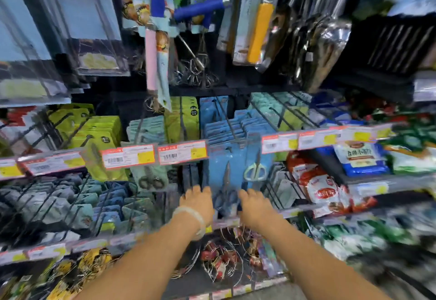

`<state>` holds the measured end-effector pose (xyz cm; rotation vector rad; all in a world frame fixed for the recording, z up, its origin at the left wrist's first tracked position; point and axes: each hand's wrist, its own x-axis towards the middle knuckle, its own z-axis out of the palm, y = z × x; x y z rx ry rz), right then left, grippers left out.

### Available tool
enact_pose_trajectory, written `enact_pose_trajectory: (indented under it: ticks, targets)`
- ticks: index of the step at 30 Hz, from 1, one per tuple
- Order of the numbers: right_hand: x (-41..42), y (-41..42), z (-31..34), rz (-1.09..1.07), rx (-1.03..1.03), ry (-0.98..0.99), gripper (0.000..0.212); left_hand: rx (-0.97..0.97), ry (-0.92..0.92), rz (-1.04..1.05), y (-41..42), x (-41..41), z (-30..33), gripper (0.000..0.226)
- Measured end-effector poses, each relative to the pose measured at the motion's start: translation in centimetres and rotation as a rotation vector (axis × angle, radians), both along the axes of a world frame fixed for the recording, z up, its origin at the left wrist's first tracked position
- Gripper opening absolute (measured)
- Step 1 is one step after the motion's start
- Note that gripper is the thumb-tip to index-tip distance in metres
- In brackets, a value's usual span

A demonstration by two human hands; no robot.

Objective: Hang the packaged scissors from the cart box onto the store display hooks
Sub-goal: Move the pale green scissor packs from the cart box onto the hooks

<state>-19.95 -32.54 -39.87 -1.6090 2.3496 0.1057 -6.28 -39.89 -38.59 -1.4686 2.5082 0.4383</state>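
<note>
While both forearms reach in from the bottom of the frame, the left hand (pixel 197 202) and the right hand (pixel 253 205) meet at centre frame on either side of a blue scissors package (pixel 226 177); the left hand, with a pale bangle (pixel 192 217) at the wrist, grips the package's lower left edge, fingers curled round it; the right hand grips the lower right edge likewise; the package stands upright, its top near a display hook (pixel 232 127) that carries a row of matching blue packages (pixel 224 127); a second blue package with light-handled scissors (pixel 255 171) hangs just beside it on the right; red-and-yellow price tags (pixel 182 152) line the shelf rail left and right of the package; red and blue pouches (pixel 330 186) fill the right of the frame; motion blur hides finer detail.
</note>
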Motion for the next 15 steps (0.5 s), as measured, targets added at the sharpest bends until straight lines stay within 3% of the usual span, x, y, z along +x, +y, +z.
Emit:
enact_pose_trajectory:
  ticks: [7,11,15]
  targets:
    - [-12.5,9.8,2.1,-0.209,-0.054,0.079,0.049,-0.055,-0.063,-0.374,8.1,-15.4,3.2,0.062]
    - [-19.0,17.5,2.1,-0.374,-0.096,0.066,0.054,-0.105,-0.036,-0.549,14.4,-23.5,3.2,0.054]
    - [-24.6,26.4,2.3,-0.576,-0.030,0.060,0.056,-0.133,-0.015,-0.751,20.9,-30.8,2.9,0.056]
